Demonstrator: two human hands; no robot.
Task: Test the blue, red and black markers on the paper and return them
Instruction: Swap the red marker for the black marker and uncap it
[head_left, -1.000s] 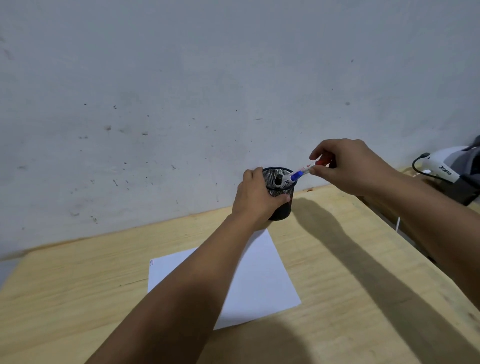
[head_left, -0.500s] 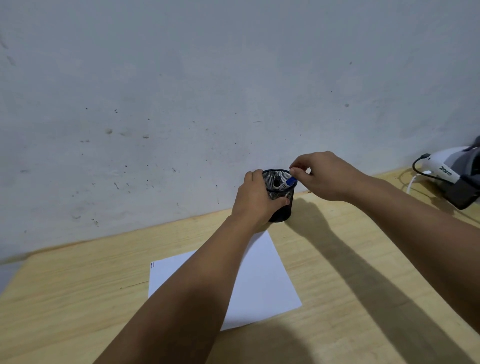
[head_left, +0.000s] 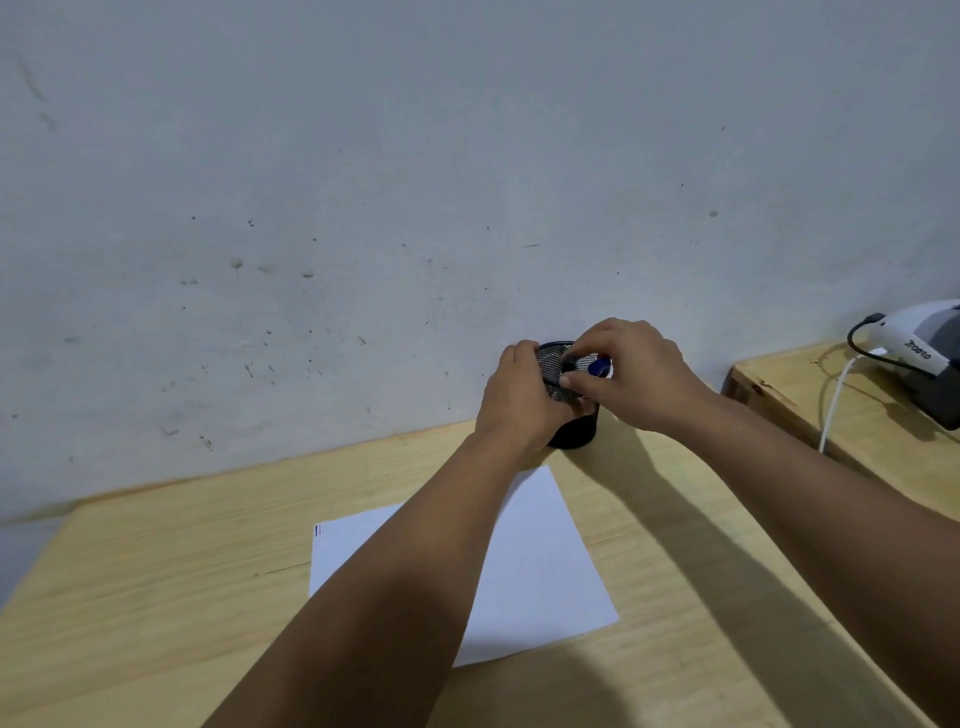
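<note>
On the pale wooden tabletop (head_left: 156, 597) lies the white sheet of paper (head_left: 540, 571), with small blue and red strokes at its far-left corner (head_left: 318, 530); no black stroke is discernible there. The left hand (head_left: 519, 400) is wrapped around the black wire-mesh pen cup (head_left: 576, 434) at the back edge, steadying it. The right hand (head_left: 639, 379) reaches over the rim, fingers pinched inside; which marker they hold is hidden. A blue marker cap (head_left: 600, 367) shows at the rim. Judgement: black marker selection in hand. Recommended: keep the cup braced, lift straight upward, avoid dragging neighbouring markers out. A white corded device (head_left: 904, 343) sits far right on a separate surface.
</note>
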